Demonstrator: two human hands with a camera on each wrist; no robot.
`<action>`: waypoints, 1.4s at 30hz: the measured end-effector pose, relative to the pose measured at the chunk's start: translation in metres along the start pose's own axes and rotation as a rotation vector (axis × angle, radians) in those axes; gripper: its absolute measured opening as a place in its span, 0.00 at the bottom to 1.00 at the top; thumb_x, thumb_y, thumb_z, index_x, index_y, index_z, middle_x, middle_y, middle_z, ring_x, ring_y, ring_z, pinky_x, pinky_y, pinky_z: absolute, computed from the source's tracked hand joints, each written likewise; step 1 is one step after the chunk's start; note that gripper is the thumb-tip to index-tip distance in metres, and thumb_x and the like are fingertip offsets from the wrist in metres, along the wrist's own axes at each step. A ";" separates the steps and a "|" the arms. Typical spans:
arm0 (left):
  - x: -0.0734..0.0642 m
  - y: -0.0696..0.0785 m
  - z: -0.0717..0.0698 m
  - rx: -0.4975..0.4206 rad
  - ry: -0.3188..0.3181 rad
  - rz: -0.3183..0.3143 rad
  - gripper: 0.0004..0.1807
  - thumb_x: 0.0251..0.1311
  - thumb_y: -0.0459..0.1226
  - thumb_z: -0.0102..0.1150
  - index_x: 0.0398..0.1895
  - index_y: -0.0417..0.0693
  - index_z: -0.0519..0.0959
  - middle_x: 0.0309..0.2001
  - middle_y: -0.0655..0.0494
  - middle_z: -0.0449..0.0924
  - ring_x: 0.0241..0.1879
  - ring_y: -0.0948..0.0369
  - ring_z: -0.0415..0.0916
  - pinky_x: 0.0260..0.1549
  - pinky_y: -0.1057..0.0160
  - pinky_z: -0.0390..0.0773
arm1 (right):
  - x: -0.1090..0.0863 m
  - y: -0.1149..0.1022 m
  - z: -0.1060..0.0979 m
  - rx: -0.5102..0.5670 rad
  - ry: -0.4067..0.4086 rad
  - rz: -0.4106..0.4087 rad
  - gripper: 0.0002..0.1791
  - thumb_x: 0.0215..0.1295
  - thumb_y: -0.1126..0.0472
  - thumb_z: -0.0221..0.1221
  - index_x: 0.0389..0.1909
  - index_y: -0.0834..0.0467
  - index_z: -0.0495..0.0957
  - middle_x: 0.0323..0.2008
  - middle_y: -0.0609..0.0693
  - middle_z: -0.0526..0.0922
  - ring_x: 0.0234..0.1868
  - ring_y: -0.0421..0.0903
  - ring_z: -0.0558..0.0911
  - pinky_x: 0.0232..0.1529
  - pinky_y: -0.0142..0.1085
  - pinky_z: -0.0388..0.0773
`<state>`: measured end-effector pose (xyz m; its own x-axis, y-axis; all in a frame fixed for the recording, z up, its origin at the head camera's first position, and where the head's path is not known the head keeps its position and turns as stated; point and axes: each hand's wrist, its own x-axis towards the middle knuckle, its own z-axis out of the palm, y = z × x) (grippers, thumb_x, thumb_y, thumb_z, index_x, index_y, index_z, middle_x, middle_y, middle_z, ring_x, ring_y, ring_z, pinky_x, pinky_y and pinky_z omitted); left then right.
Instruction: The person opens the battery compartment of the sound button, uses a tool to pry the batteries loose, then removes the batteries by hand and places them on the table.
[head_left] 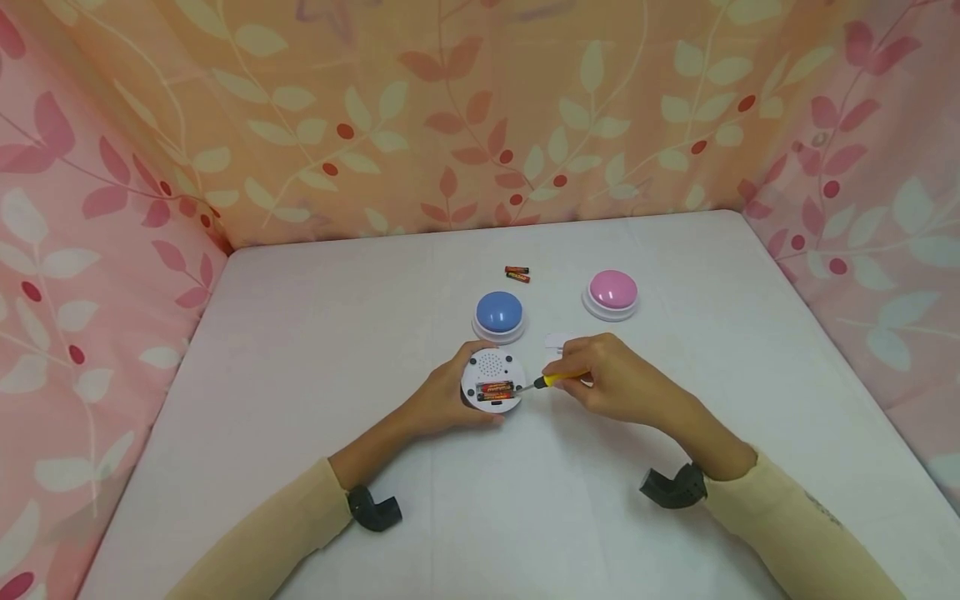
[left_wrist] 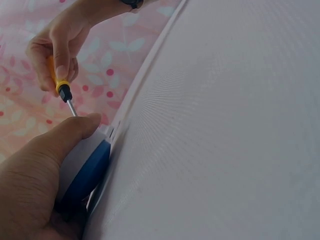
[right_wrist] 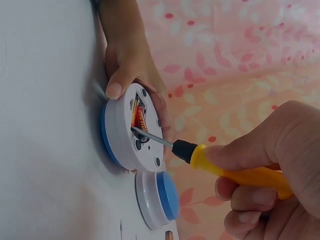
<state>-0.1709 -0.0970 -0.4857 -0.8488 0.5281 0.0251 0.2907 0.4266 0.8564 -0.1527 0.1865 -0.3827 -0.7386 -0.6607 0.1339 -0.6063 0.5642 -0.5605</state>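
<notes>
A round white push button (head_left: 491,365) lies upside down, its blue dome (right_wrist: 111,137) facing the table. My left hand (head_left: 435,402) grips it around the sides, thumb along the near rim. Two red-and-orange batteries (right_wrist: 140,118) sit in its uncovered battery compartment. With my right hand (head_left: 615,379) I hold a screwdriver (right_wrist: 235,175) by its yellow handle, fingers wrapped around it. The metal shaft (right_wrist: 156,137) slants into the compartment, its tip right at the end of the batteries. In the left wrist view, my left thumb (left_wrist: 82,127) hides the tip.
Just beyond the held button stands another blue push button (head_left: 499,312), dome up. A pink push button (head_left: 613,289) is farther right. Two loose batteries (head_left: 517,274) lie behind the blue one. A small white plastic piece (head_left: 557,340) is partly behind my right hand.
</notes>
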 end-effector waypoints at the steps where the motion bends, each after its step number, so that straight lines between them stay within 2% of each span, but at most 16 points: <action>1: 0.000 0.000 0.000 -0.001 0.000 0.002 0.59 0.41 0.49 0.84 0.75 0.61 0.57 0.60 0.65 0.74 0.56 0.63 0.74 0.56 0.53 0.77 | 0.000 -0.001 0.000 -0.006 0.000 0.003 0.13 0.58 0.71 0.69 0.43 0.56 0.90 0.30 0.44 0.85 0.28 0.37 0.75 0.29 0.30 0.78; 10: 0.000 -0.003 0.000 0.008 0.010 0.009 0.59 0.40 0.49 0.85 0.75 0.62 0.57 0.60 0.65 0.74 0.55 0.63 0.74 0.55 0.54 0.78 | 0.002 -0.004 0.003 -0.050 0.009 -0.023 0.12 0.57 0.71 0.69 0.41 0.57 0.91 0.29 0.42 0.84 0.28 0.36 0.75 0.28 0.29 0.77; 19: -0.001 -0.004 -0.001 0.008 0.020 0.019 0.59 0.40 0.50 0.85 0.75 0.63 0.57 0.59 0.64 0.75 0.54 0.63 0.75 0.55 0.54 0.79 | 0.004 -0.011 0.009 -0.059 0.036 0.003 0.11 0.58 0.70 0.69 0.41 0.58 0.90 0.31 0.43 0.85 0.29 0.36 0.78 0.28 0.28 0.78; 27: -0.002 -0.007 -0.001 0.007 0.020 0.023 0.59 0.41 0.50 0.84 0.75 0.61 0.57 0.60 0.65 0.75 0.55 0.64 0.75 0.56 0.55 0.78 | 0.003 -0.016 0.014 -0.073 0.053 -0.012 0.10 0.59 0.70 0.68 0.41 0.59 0.90 0.32 0.45 0.86 0.32 0.38 0.81 0.30 0.28 0.79; 34: -0.002 -0.007 0.000 0.006 0.018 0.026 0.59 0.40 0.48 0.85 0.76 0.60 0.57 0.60 0.64 0.75 0.55 0.64 0.75 0.55 0.56 0.78 | 0.002 0.002 0.014 0.074 0.090 0.031 0.13 0.57 0.73 0.69 0.41 0.57 0.90 0.31 0.45 0.86 0.30 0.38 0.78 0.30 0.31 0.80; 42: -0.001 -0.005 0.001 -0.005 0.021 0.037 0.60 0.39 0.48 0.85 0.76 0.59 0.57 0.60 0.64 0.75 0.56 0.64 0.75 0.55 0.56 0.78 | 0.001 0.034 0.017 0.244 0.111 0.111 0.13 0.58 0.73 0.69 0.42 0.57 0.90 0.33 0.44 0.88 0.37 0.45 0.81 0.39 0.35 0.81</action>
<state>-0.1715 -0.0991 -0.4906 -0.8465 0.5281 0.0676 0.3200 0.4030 0.8574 -0.1691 0.1961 -0.4153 -0.8326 -0.5355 0.1416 -0.4408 0.4858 -0.7548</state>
